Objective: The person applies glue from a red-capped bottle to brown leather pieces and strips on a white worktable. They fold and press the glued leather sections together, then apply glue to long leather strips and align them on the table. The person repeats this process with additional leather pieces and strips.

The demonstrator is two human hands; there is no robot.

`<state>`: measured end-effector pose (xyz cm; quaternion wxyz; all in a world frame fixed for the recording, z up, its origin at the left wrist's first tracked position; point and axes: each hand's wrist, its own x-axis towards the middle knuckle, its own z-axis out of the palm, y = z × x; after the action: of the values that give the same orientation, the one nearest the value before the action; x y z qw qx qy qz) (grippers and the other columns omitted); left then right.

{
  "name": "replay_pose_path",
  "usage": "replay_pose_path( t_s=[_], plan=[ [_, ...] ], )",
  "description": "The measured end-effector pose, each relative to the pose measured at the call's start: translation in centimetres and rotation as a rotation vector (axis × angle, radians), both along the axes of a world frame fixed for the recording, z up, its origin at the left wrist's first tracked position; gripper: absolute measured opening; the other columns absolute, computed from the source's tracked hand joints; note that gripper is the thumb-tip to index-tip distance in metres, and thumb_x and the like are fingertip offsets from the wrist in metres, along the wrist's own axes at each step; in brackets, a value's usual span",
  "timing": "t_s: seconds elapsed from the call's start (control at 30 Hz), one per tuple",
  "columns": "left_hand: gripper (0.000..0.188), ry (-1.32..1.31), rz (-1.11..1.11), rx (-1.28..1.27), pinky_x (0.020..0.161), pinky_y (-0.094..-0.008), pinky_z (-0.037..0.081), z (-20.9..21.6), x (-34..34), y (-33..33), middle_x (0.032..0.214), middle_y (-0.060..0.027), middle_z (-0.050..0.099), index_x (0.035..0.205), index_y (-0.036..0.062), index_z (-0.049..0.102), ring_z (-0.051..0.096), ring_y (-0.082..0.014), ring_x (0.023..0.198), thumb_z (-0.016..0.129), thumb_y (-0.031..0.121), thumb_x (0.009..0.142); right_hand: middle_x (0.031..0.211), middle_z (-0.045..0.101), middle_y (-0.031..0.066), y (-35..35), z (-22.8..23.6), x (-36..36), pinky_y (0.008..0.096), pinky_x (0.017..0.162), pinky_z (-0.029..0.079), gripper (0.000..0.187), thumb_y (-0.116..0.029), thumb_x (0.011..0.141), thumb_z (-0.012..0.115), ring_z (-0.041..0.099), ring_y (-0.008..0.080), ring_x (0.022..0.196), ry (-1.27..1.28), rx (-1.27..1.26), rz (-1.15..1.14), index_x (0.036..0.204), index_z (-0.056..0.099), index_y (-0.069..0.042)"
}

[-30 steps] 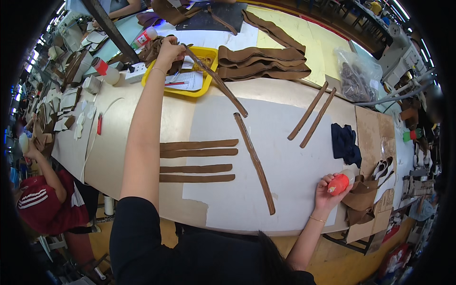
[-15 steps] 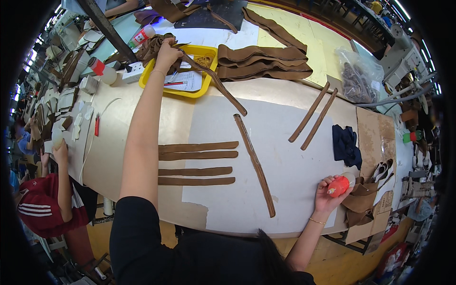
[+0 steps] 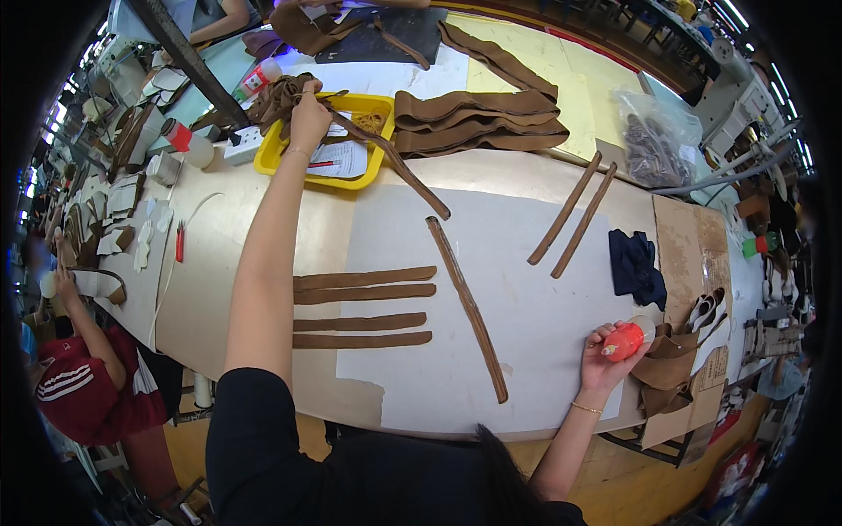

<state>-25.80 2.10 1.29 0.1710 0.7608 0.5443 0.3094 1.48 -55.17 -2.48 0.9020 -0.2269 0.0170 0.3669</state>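
My left hand [image 3: 309, 121] reaches over the yellow tray [image 3: 358, 183], its fingers closed on brown strips at the bundle [image 3: 279, 103] on the tray's left edge. One long brown strip [image 3: 408, 175] trails from there down toward the middle of the table. My right hand [image 3: 603, 361] grips a squeeze bottle [image 3: 624, 341] with a red top, nozzle tilted toward the left. Between my hands a single strip [image 3: 469, 307] lies slanting on the grey sheet [image 3: 544, 351], with a glossy-looking streak along it. Several strips [image 3: 377, 323] lie side by side left of it, partly hidden by my left arm.
Two more strips [image 3: 566, 209] lie at the right, near a dark blue cloth [image 3: 638, 270]. Wide folded brown bands [image 3: 482, 123] stand behind. Cardboard [image 3: 688, 237] and brown pieces [image 3: 667, 373] sit at the right edge. A co-worker's arm [image 3: 83, 329] is at far left.
My left hand has shifted slightly at the bundle, and the view has moved a little. My right hand keeps the bottle in place. The co-worker's hands at far left have moved.
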Motion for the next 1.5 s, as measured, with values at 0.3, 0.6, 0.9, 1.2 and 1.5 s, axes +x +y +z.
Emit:
replay_pose_path(
  t_s=[0.3,0.6,0.9,1.2,1.5],
  plan=[
    [0.058,0.003,0.008,0.005,0.080,-0.0441,0.051,-0.2,-0.2,-0.6,0.083,-0.0170,0.069,0.133,0.0116,0.044,0.067,-0.0343,0.085,0.059,0.006,0.078,0.090,0.054,0.0077,0.0,-0.2,0.0,0.0334,0.072,0.047,0.063,-0.061,0.083,0.060,0.054,0.0196,0.083,-0.008,-0.004,0.004,0.106,0.053,-0.003],
    [0.067,-0.251,0.114,0.173,0.081,-0.0385,0.050,2.0,-1.4,0.4,0.079,-0.0120,0.068,0.136,0.0025,0.040,0.066,-0.0287,0.079,0.064,0.016,0.075,0.091,0.055,0.0080,-0.1,-0.2,0.2,0.0338,0.073,0.047,0.062,-0.060,0.082,0.061,0.054,0.0197,0.084,-0.014,0.006,0.013,0.106,0.053,-0.003],
    [0.028,-1.053,-0.403,-0.678,0.069,-0.0254,0.046,9.4,-4.2,-7.4,0.091,-0.0038,0.061,0.110,0.0061,0.057,0.058,-0.0132,0.076,0.063,0.023,0.088,0.092,0.055,0.0086,-0.1,-0.1,0.0,0.0335,0.074,0.047,0.061,-0.057,0.083,0.062,0.054,0.0198,0.084,-0.008,0.015,0.024,0.106,0.054,-0.002],
    [0.018,-0.408,-0.744,-0.743,0.071,-0.0236,0.045,6.9,3.3,-21.6,0.089,-0.0016,0.062,0.096,0.0047,0.062,0.058,-0.0098,0.081,0.067,0.019,0.086,0.089,0.055,0.0084,-0.2,-0.4,0.7,0.0330,0.072,0.046,0.062,-0.059,0.080,0.064,0.054,0.0192,0.081,-0.020,0.008,0.058,0.103,0.054,-0.002],
    [0.029,0.030,-1.291,0.447,0.076,-0.0403,0.050,0.5,29.7,-37.8,0.093,-0.0148,0.058,0.096,0.0055,0.063,0.061,-0.0307,0.091,0.071,0.028,0.079,0.081,0.056,0.0079,-0.1,0.6,0.7,0.0332,0.068,0.045,0.063,-0.066,0.079,0.059,0.054,0.0208,0.073,0.085,0.002,0.003,0.098,0.055,-0.006]
  ],
)
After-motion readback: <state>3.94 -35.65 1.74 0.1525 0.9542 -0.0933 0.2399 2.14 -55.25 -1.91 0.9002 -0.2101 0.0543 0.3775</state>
